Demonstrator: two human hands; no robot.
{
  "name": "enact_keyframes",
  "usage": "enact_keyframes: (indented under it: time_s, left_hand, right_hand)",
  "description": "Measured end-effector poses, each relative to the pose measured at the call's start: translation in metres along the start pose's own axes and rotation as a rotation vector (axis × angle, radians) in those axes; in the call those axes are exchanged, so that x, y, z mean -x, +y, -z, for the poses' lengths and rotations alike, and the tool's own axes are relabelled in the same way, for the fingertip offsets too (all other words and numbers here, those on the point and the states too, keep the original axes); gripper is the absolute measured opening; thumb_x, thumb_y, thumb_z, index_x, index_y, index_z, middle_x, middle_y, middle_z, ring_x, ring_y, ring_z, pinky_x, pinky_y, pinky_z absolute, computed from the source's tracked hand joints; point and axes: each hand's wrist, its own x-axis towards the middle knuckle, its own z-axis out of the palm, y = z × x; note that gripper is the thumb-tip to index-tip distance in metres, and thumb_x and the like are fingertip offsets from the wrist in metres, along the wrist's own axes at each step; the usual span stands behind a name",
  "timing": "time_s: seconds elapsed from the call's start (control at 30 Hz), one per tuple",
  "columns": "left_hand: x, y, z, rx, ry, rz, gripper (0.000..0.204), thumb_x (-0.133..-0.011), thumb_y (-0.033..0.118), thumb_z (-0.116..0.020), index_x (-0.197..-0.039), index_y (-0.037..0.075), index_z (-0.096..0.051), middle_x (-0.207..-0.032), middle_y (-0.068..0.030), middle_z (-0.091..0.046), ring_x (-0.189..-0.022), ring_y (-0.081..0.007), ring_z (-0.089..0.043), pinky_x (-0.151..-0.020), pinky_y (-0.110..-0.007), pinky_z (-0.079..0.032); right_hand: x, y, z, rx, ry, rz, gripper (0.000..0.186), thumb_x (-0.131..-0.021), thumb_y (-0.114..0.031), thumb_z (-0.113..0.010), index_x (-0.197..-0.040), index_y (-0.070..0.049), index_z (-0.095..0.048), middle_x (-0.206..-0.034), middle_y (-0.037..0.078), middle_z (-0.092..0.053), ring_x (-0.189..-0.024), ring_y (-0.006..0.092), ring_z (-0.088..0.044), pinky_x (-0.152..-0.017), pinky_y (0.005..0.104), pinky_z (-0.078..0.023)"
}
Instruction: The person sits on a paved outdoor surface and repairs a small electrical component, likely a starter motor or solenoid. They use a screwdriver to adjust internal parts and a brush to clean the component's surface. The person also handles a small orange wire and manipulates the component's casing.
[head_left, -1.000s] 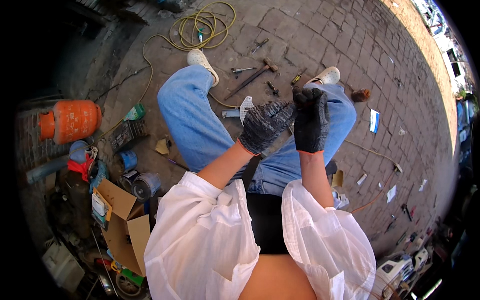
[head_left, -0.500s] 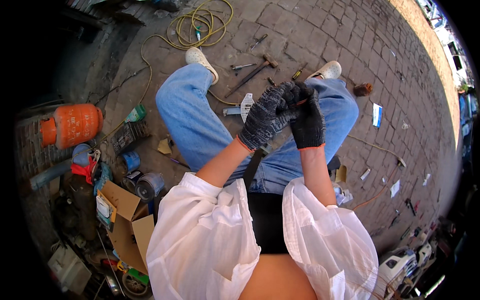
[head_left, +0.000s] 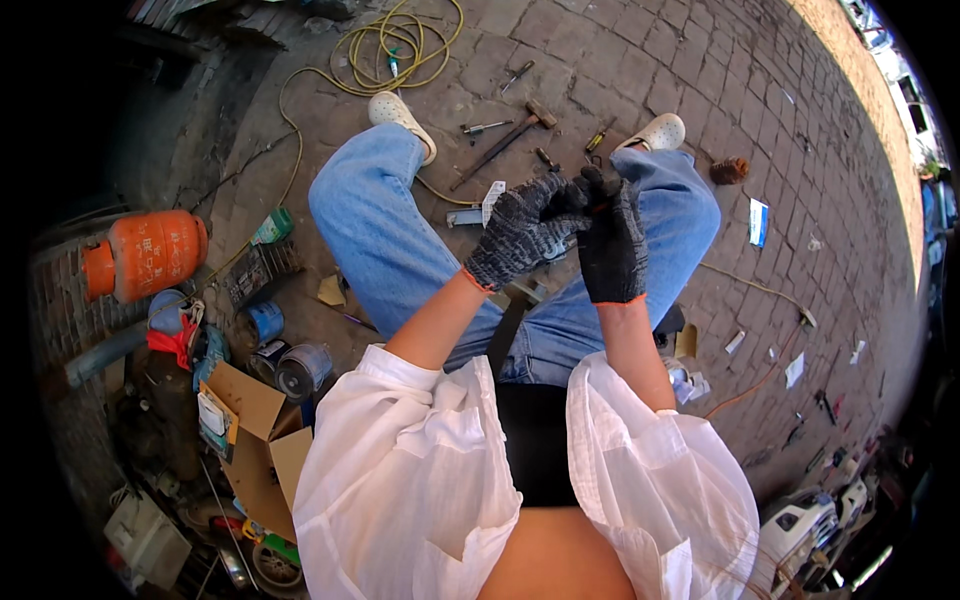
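Observation:
My left hand (head_left: 520, 228), in a grey-black knit glove with an orange cuff, meets my right hand (head_left: 612, 240), in a similar darker glove, between my bent denim-clad knees. Both have curled fingers pressed together around something small and dark, mostly hidden by the gloves. Below and behind them lie a pale perforated plate (head_left: 492, 198) and a metal piece (head_left: 465, 216) on the paving. Beyond are a long-handled hammer (head_left: 535, 117), a yellow-handled screwdriver (head_left: 598, 140), a small dark tool (head_left: 546, 160) and a rusty brown brush-like object (head_left: 729, 170).
At the left are an orange gas cylinder (head_left: 150, 255), cans (head_left: 300, 370), a cardboard box (head_left: 250, 440) and piled clutter. A yellow hose (head_left: 400, 50) lies coiled ahead. Paper scraps (head_left: 758, 222) and cords (head_left: 760, 285) lie on the right paving; vehicles (head_left: 905, 100) stand along the edge.
My left hand has turned and shifted slightly, and my two hands' fingertips stay bunched together. The view has shifted slightly, with the cylinder appearing a little lower and farther right.

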Motion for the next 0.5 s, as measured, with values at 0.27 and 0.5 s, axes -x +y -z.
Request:
enact_keyframes:
  time_s: [0.27, 0.5]
  left_hand:
    - [-0.002, -0.030, -0.014, 0.087, 0.098, 0.169, 0.041, -0.065, 0.007, -0.074, -0.098, 0.004, -0.050, -0.088, -0.0035, -0.056, -0.081, -0.0114, -0.054, -0.074, -0.026, -0.047]
    - [0.016, -0.067, -0.018, -0.006, -0.024, 0.175, 0.049, -0.068, 0.008, -0.072, -0.111, 0.003, -0.049, -0.089, -0.0037, -0.056, -0.081, -0.0113, -0.053, -0.075, -0.027, -0.046]
  right_hand:
    - [0.023, 0.014, 0.010, 0.352, 0.110, 0.152, 0.016, -0.091, -0.015, -0.046, -0.094, -0.002, -0.056, -0.096, 0.005, -0.057, -0.090, 0.0146, -0.053, -0.082, 0.0265, -0.041]
    - [0.034, 0.020, 0.035, 0.684, 0.055, 0.037, 0.026, -0.094, -0.021, -0.039, -0.086, -0.001, -0.053, -0.100, 0.012, -0.059, -0.094, 0.0167, -0.053, -0.085, 0.0280, -0.039]
